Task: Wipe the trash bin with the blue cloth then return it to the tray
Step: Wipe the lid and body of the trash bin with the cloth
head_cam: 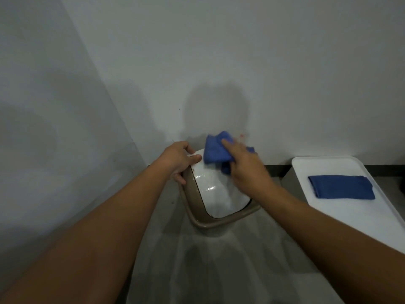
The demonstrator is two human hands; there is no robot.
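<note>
The bin (215,200), tan-rimmed with a glossy white lid, stands on the floor against the wall. The left hand (178,160) grips its far-left rim. The right hand (245,165) clutches a crumpled blue cloth (215,151) on the lid. A second folded cloth (340,187) lies on the white tray (328,165) at right.

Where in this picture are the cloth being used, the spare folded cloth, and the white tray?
blue cloth (215,151): head view, on its bunched upper-left part.
folded blue cloth (340,187): head view, on the middle of its top face.
white tray (324,166): head view, on bare surface near its far rim.
</note>
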